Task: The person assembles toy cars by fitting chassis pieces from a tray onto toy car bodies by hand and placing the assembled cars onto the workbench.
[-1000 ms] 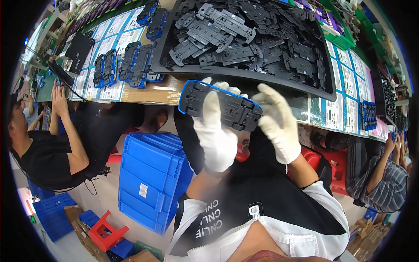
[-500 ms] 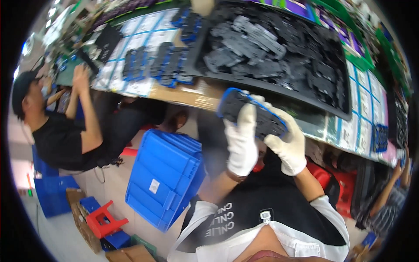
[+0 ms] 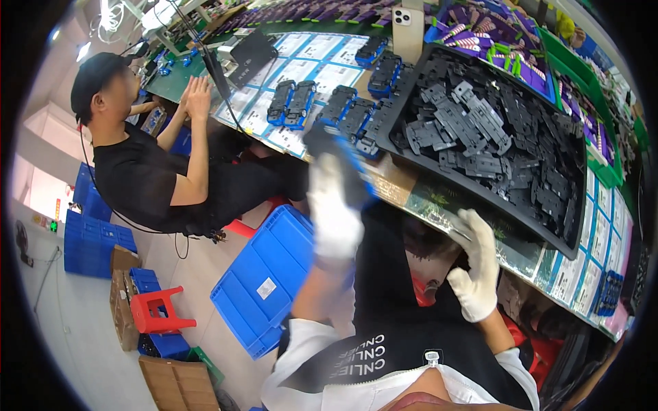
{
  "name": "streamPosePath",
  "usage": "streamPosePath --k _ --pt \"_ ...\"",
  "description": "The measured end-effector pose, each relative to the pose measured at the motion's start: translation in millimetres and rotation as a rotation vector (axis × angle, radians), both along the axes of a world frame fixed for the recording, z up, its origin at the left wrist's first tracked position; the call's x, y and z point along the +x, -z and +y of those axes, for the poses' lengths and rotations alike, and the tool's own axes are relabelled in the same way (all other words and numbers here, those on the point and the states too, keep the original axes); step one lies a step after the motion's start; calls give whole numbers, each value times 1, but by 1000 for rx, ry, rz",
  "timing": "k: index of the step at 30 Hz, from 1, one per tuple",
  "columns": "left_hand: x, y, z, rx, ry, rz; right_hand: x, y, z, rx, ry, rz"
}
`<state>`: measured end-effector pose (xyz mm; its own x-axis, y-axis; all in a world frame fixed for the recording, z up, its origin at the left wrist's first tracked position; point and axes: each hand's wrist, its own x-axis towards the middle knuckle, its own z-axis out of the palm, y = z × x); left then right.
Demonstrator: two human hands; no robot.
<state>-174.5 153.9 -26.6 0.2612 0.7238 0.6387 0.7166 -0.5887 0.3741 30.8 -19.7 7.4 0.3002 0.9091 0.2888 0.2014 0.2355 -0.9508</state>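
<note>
A blue and black car is gripped in the white-gloved left hand, with the thumb side of the hand laid along it. Both are blurred, so the exact placing of the fingers cannot be told. The car is held tilted at the near edge of the worktop, just before the cars that are set out there; whether any of them is touched cannot be told.

Nothing is held in the right hand, which is also gloved; its fingers are extended and its thumb is parted from them. It is held near the worktop's edge, in front of the black tray, which is heaped with grey and black chassis.

Sheets are spread under some cars left of the tray. A phone is seen upright behind the tray, beside a bin of purple parts. On the floor, a blue crate is seen near the left forearm, with a red stool farther left.
</note>
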Motion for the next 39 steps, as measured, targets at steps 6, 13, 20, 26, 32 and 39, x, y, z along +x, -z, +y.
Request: streamPosePath --k 6,13,20,26,32,39 --pt "-106 -6 222 -292 -219 -729 32 1 -50 -86 194 -15" --pt "-176 48 377 471 -146 549 77 -23 -73 -78 410 -290" --pt "-128 6 342 -274 -314 52 163 1 -152 39 1204 -485" --pt "-46 -8 217 -130 -393 -77 293 54 -317 -674 1926 -757" --pt "7 -53 61 22 52 63 336 80 -374 -717 1666 -871" --pt "118 -34 -96 -848 745 -1101 233 -7 -262 -191 1478 -534"
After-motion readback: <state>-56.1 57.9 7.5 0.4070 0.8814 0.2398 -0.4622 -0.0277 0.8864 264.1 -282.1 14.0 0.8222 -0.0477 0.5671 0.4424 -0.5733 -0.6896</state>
